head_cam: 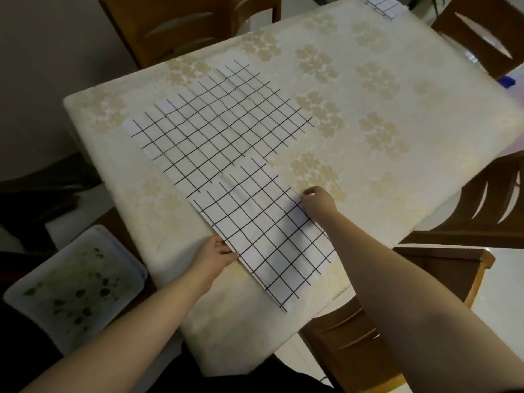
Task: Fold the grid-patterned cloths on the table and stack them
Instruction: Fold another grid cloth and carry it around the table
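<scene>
A white grid-patterned cloth point(226, 154) is lying spread across the surface point(368, 80), which is wearing a cream covering with pale flower clusters; the cloth's near end is doubled over into a folded flap point(266, 236) that is reaching the surface's near edge. The left hand point(214, 258) is sitting at the flap's left edge, its fingers point(226, 249) pinching that edge with the thumb on top; the right hand point(317, 201) is sitting at the flap's far right corner, its fingers curled together over the cloth edge, seemingly pinching it, though the grip itself is hidden from this angle. Both forearms are reaching in from the near side of the cloth. At the corner of the surface farthest from the cloth, a small folded grid cloth point(382, 5) is lying, partly cut off by the frame. Left of the cloth, below the surface's edge, a pale plastic box point(73, 285) with green specks is sitting; wooden chairs point(181, 26) are standing around the surface beyond the cloth and to its right.
</scene>
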The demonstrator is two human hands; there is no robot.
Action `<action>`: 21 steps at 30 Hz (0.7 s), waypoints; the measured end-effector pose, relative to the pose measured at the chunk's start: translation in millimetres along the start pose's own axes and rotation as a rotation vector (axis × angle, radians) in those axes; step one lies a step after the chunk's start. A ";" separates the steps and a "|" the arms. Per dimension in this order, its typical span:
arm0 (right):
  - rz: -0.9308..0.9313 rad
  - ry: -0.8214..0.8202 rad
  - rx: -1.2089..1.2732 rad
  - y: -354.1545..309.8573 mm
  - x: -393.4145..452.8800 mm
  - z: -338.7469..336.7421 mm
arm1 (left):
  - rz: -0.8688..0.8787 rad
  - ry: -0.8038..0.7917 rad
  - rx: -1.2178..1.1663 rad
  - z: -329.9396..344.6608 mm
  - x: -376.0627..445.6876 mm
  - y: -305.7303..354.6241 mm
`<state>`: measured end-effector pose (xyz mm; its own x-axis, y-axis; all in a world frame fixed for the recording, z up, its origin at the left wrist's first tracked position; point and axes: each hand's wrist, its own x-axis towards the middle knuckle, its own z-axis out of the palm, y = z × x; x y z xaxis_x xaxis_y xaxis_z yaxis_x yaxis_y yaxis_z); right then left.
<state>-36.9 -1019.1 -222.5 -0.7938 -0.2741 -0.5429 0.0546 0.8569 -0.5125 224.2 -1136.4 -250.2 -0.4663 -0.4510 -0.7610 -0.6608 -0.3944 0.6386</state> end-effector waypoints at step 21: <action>-0.108 -0.047 0.233 15.1 -17.6 21.6 | 0.310 0.212 -0.037 -37.9 -45.3 31.2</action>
<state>-9.0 -1010.7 -235.1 -0.7739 -0.3829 -0.5044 0.1137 0.6995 -0.7055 247.0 -1158.6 -191.5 -0.5063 -0.7076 -0.4930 -0.4838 -0.2402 0.8416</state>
